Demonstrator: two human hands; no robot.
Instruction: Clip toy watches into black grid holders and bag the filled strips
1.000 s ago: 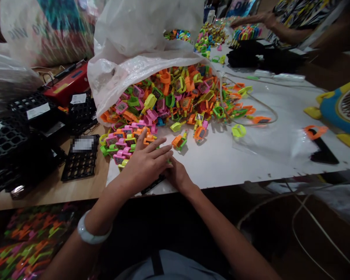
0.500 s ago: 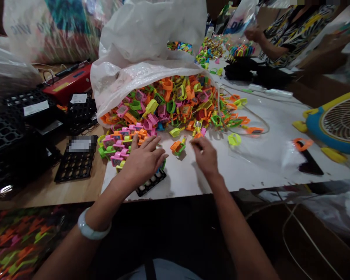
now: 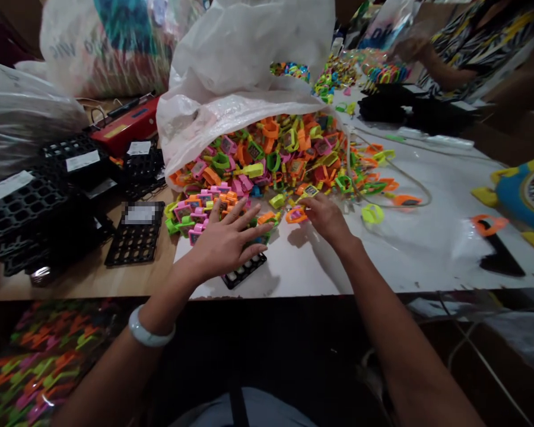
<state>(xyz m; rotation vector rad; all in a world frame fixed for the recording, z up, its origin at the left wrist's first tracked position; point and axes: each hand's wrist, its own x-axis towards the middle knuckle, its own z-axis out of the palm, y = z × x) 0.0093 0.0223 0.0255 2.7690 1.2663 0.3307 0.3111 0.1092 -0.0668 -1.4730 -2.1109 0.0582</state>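
My left hand [image 3: 225, 240] lies with fingers spread over rows of pink, orange, green and yellow toy watches [image 3: 196, 210]. They are set in a black tray [image 3: 244, 271], whose near corner shows below my palm. My right hand [image 3: 327, 216] is closed in a pinch at the front of the heap, on a toy watch with an orange band [image 3: 296, 214], which hangs just above the white tabletop. Beside my fingertips is a dark square watch face [image 3: 310, 190]; I cannot tell whether it belongs to the same watch. The heap of toy watches [image 3: 293, 148] spills from a white plastic bag [image 3: 249, 53].
Black trays [image 3: 26, 196] are stacked at the left, with one labelled tray [image 3: 136, 240] apart. Behind them is a red device [image 3: 129, 124]. A cable [image 3: 420, 203] loops right of the heap, near a blue and yellow fan [image 3: 516, 190]. Another person's arm [image 3: 445, 68] is at the back right.
My left hand has spread its fingers over the filled tray. An orange and green watch between my hands is gone from its spot. My right hand has shifted toward the heap and holds a watch.
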